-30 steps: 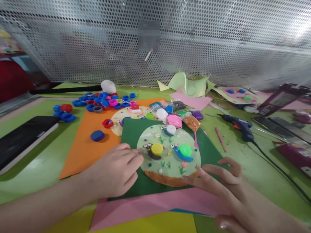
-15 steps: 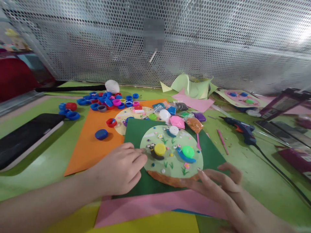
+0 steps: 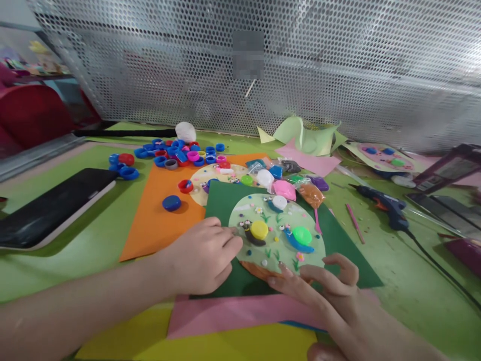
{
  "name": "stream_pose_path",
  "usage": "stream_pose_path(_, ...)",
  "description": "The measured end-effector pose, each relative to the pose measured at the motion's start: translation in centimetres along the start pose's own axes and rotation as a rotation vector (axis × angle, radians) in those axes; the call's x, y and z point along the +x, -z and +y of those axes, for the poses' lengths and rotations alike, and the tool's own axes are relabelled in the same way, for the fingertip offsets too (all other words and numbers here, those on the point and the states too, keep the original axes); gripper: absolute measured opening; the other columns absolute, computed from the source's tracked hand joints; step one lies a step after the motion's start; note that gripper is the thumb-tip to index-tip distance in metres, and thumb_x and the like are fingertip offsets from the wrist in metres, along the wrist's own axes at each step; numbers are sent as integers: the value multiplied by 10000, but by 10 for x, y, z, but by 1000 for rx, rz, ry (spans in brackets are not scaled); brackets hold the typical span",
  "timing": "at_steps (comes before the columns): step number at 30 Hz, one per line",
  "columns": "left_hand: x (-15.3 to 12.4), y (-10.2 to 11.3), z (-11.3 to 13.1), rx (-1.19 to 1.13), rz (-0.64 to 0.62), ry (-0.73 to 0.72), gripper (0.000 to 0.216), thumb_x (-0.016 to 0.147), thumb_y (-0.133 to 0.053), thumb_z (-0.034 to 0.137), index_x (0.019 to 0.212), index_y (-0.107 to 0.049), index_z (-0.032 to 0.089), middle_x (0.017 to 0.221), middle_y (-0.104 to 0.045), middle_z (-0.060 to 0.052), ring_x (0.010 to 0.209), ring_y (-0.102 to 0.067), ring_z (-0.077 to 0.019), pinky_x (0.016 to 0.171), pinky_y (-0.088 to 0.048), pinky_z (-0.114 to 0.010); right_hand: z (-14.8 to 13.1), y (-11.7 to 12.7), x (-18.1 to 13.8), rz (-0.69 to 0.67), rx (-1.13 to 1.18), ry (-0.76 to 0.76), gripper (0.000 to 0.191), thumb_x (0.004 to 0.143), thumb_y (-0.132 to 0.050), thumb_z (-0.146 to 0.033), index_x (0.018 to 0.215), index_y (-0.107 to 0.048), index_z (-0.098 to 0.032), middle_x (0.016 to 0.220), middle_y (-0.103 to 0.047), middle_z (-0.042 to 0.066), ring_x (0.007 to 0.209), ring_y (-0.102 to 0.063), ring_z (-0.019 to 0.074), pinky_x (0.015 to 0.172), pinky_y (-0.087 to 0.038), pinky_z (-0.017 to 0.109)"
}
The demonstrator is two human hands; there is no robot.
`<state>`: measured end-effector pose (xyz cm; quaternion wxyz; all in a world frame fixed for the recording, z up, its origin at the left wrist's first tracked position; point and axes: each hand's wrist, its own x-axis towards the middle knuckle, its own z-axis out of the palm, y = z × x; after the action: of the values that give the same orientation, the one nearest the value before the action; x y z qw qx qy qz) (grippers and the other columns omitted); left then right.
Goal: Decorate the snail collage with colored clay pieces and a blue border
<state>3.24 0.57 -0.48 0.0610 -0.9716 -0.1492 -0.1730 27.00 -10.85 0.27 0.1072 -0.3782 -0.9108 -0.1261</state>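
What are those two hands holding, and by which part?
Nothing is lifted. Both hands press the round craft disc flat: left hand at its left edge, right hand fingers on its near edge.

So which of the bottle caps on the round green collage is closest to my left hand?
The yellow cap, the snail shell just past the left hand's fingertips. The green cap sits further right, and the white cap lies near the far edge.
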Motion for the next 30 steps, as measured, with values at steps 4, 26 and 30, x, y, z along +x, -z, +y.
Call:
stream_pose_path(4, 1, 1, 0, -13, -4, 4, 288, 791, -336, 84, 686, -603, 111, 654, -631, -88, 550, -524, -195, 589, -433, -339, 2, 4, -3, 51, -45, 19, 577, 969, -166, -470, 1368, -320, -82, 892, -647, 75, 815, -543, 209, 755, -358, 372)
stream_pose_path(26, 0, 2, 0, 10, -32, 12, 264, 778, -359, 94, 715, -615, 114, 723, -655, -112, 581, -531, -206, 619, -437, -331, 2, 1, -3, -50, 62, 5, 710, 950, -137, -524, 1430, 64, -42, 1086, -638, 172, 1013, -529, 293, 797, -397, 466)
stream_pose_path(30, 0, 3, 0, 4, -39, 12, 260, 765, -362, 97, 708, -615, 113, 697, -650, -104, 581, -531, -215, 593, -436, -332, 0, -4, 13, -116, 175, 18, 703, 954, -95, -504, 1414, 110, -13, 1150, -606, 195, 1066, -483, 321, 830, -362, 522)
